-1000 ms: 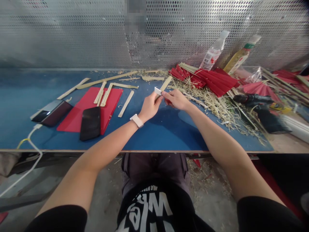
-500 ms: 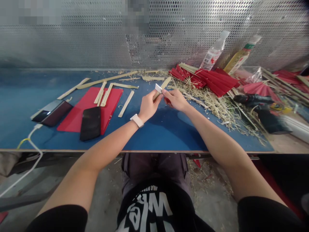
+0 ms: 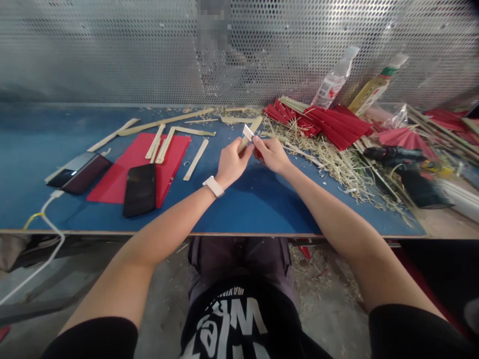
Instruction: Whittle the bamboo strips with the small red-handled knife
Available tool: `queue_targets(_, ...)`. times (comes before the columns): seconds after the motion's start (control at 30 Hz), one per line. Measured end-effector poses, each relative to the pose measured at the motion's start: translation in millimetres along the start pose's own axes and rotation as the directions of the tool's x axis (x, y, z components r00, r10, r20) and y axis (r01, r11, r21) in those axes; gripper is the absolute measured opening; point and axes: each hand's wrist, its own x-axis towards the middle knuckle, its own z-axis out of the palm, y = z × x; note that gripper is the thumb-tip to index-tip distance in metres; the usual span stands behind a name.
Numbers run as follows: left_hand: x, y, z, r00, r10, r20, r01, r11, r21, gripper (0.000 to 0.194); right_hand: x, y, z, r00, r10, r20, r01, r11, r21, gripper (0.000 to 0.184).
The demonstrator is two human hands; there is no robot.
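My left hand (image 3: 232,162) is closed around a flat bamboo strip (image 3: 256,124), whose far end sticks out beyond the fingers and points away from me. My right hand (image 3: 272,154) grips a knife by its handle, which the fingers mostly hide. The knife's short, bright blade (image 3: 247,132) lies across the strip, just ahead of my left fingers. Both hands meet above the blue tabletop (image 3: 239,212), thumbs close together.
On the left, a black phone (image 3: 139,190) and several bamboo pieces (image 3: 164,145) lie on a red folder (image 3: 112,174). Bamboo shavings (image 3: 337,162), red folding fans (image 3: 337,127), a power drill (image 3: 396,155) and two bottles (image 3: 337,80) crowd the right side.
The blade has tilted and shifted slightly along the bamboo strip, showing at a steeper angle. Both hands keep their grips in nearly the same place.
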Motion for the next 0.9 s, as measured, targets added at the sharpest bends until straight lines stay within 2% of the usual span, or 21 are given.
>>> queue_targets(0.17,-2,1,1.5,0.993,0.021,0.112,-0.014,0.998,-0.061,0.033,1,0,-15,0.992,-0.065,0.112,0.074,0.994,-0.075,0.088)
queue_targets(0.37,-2,1,0.3,0.981,0.044,0.190,-0.027,0.996,-0.088,0.028,1,0,-23,0.982,-0.027,0.185,0.042,0.996,-0.076,0.088)
queue_targets(0.53,-3,0,0.4,0.975,0.075,0.209,-0.052,0.992,-0.112,0.032,0,0,-24,0.975,-0.005,0.221,0.014,0.999,-0.039,0.084)
queue_targets(0.73,-4,0,-0.1,0.981,0.060,0.186,-0.043,0.994,-0.098,0.037,-1,-3,-24,0.972,0.040,0.233,-0.040,0.999,-0.006,0.082)
queue_targets(0.9,-3,1,-1.0,0.975,0.065,0.210,-0.046,0.994,-0.097,0.036,-3,-8,-27,0.958,0.061,0.279,-0.072,0.997,0.031,0.080)
